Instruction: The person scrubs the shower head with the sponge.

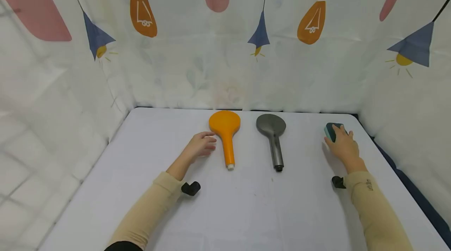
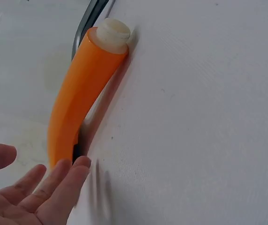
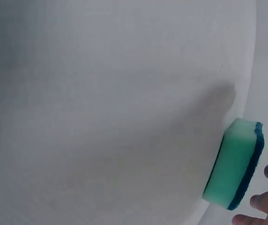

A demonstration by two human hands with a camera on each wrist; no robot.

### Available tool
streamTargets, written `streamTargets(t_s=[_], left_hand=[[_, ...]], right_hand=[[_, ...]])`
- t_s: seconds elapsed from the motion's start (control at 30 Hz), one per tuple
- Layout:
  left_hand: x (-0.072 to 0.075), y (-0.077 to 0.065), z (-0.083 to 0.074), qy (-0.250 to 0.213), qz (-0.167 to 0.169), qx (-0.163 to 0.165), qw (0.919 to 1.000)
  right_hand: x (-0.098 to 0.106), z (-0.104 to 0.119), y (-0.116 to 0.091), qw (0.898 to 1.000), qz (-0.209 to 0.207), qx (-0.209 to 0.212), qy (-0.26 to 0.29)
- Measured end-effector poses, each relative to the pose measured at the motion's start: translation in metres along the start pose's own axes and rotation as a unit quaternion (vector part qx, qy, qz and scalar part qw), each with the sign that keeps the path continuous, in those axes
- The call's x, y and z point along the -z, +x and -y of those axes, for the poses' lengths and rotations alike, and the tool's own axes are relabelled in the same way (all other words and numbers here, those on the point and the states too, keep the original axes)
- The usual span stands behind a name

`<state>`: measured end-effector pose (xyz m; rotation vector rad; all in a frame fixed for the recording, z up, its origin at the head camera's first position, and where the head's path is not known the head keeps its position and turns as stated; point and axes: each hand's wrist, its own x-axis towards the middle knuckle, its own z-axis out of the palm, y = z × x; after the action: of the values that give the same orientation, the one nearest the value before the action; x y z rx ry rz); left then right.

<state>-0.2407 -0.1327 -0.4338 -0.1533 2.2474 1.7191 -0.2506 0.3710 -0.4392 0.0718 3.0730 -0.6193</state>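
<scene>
An orange shower head (image 1: 225, 125) lies on the white table with its white threaded end toward me. My left hand (image 1: 202, 146) is just left of its neck, fingers loosely extended and holding nothing. In the left wrist view the fingertips overlap the lower part of the orange handle (image 2: 75, 93). At the far right is a green sponge (image 3: 232, 164) with a dark scouring layer on top. Over it reaches my right hand (image 1: 343, 146), fingers spread. The right wrist view has those fingers apart from the sponge, beside its dark face.
A grey shower head (image 1: 271, 125) lies to the right of the orange one, its handle toward me. White fabric walls (image 1: 176, 74) printed with lamps and bulbs stand along the table's back and sides. Each sleeve has a black wrist camera mount (image 1: 190, 188) near the cuff.
</scene>
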Motion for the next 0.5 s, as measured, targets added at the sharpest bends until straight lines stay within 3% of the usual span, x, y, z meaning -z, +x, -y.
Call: streamTargets(t_s=[0.23, 0.5], left_hand=[[-0.006, 0.004, 0.0, -0.004, 0.051, 0.03, 0.9982], [-0.019, 0.006, 0.001, -0.011, 0.05, 0.035, 0.9981]], right_hand=[[-0.001, -0.001, 0.006, 1.0, 0.019, -0.013, 0.008], [-0.001, -0.003, 0.013, 0.998, 0.026, -0.055, 0.005]])
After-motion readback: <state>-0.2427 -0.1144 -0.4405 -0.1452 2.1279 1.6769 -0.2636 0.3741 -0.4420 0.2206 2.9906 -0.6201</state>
